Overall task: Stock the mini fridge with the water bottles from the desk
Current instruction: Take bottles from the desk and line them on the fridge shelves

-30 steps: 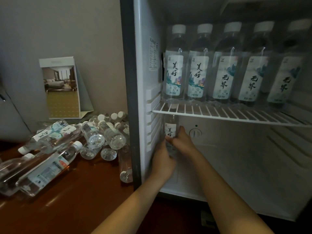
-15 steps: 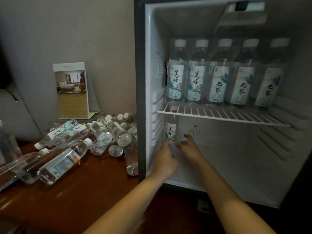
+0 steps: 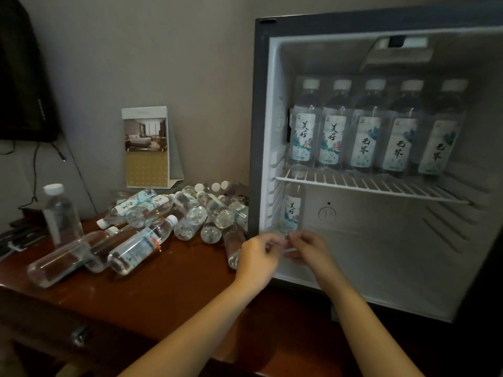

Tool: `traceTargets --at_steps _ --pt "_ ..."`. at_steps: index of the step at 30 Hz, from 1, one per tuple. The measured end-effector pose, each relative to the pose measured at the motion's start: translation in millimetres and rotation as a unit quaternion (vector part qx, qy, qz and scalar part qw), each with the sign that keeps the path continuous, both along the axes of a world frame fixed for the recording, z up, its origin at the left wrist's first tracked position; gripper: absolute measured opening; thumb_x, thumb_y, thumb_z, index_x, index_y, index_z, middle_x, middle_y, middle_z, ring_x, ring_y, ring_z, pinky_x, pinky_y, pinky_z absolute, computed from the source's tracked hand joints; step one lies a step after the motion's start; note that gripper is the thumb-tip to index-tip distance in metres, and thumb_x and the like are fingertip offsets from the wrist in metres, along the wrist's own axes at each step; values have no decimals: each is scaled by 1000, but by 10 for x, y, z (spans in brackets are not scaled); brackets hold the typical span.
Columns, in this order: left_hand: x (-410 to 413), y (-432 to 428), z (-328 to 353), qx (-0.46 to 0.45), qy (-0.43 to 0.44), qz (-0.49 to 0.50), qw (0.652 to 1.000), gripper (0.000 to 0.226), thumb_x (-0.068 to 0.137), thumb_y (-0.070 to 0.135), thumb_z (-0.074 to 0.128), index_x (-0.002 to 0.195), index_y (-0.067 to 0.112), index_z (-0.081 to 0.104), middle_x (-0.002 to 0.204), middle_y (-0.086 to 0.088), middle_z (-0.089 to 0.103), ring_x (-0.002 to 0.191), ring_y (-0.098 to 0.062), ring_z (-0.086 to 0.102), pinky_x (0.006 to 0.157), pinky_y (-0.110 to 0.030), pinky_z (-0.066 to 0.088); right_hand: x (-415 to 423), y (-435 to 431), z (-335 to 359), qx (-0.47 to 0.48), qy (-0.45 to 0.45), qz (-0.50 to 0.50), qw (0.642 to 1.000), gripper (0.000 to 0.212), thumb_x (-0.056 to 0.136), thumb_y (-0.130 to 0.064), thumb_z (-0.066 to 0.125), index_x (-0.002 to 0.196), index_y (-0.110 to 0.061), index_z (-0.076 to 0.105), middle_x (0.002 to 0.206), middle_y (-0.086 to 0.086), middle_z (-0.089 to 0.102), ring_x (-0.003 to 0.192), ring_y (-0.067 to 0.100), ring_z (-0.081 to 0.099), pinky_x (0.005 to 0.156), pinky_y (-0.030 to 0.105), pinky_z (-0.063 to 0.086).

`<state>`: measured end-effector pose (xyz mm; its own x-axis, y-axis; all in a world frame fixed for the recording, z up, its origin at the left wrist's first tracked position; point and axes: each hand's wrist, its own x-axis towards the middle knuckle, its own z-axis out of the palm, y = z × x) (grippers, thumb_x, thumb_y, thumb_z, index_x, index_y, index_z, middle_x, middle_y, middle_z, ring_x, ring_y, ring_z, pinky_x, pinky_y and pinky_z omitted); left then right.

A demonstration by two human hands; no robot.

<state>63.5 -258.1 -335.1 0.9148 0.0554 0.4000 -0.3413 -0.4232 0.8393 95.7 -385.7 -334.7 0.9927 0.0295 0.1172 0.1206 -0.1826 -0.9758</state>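
Standing upright in the lower compartment of the open mini fridge (image 3: 257, 131), a single water bottle (image 3: 293, 210) is sitting in the fridge's back left corner, directly under the wire shelf (image 3: 367, 183) and just left of the round dial (image 3: 326, 213) on the fridge's rear wall. Both hands are hovering at the fridge's front opening, low and to its left side: the left hand (image 3: 258, 258) and the right hand (image 3: 309, 253) are facing each other with fingers loosely curled and fingertips nearly meeting in front of that bottle's foot. Neither hand is wrapping around anything, though whether the fingertips are brushing the bottle's base cannot be told. On the wire shelf in the fridge's upper part, a row of five labelled bottles (image 3: 362, 137) is standing upright side by side, white caps up. Outside, to the left of the fridge, a heap of bottles (image 3: 190, 213) is lying on the brown desk (image 3: 163, 289), the nearest ones resting against the fridge's outer wall. Farther left of the fridge, one lone bottle (image 3: 61, 213) is standing upright on the desk. A folded card stand (image 3: 148, 148) showing a room photo is standing against the wall behind the heap, and a dark panel (image 3: 21, 77) with hanging cables (image 3: 35, 172) is filling the far left corner.
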Motion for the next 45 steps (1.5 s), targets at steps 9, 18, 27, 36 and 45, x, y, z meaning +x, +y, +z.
traceTargets --at_steps 9,18,27,36,45 --pt "-113 720 -99 -60 -5 103 993 41 83 -3 47 64 30 61 74 6 66 70 -17 64 65 -29 52 -229 672 121 -76 17 172 982 14 96 -15 51 93 -16 65 83 -1 69 70 8 64 66 15 49" --pt "26 1435 -370 -129 61 185 972 37 83 -4 43 68 24 62 80 0 66 57 -13 62 57 -22 46 231 1462 -30 -236 -96 110 961 30 95 -15 50 124 -13 56 122 6 60 113 20 56 91 27 43" --pt "296 1850 -582 -127 119 205 963 33 88 -3 41 78 20 62 87 2 63 70 -15 62 66 -31 48 1117 1874 -44 -309 -77 -30 948 47 96 -29 48 139 -13 37 142 19 33 131 37 33 102 44 36" --pt "579 1819 -745 -91 170 187 963 31 85 -1 44 75 22 62 79 2 64 68 -12 59 67 -28 49 1252 1982 -337 -358 -96 -65 926 77 82 -51 62 144 -25 26 128 21 51 116 38 51 89 41 46" --pt "670 1859 -812 -42 241 176 953 23 84 10 53 74 27 64 85 6 66 84 -15 62 77 -33 50 1139 1956 -354 -348 -131 -101 923 69 83 -48 61 142 -29 31 116 17 60 107 35 57 82 36 47"
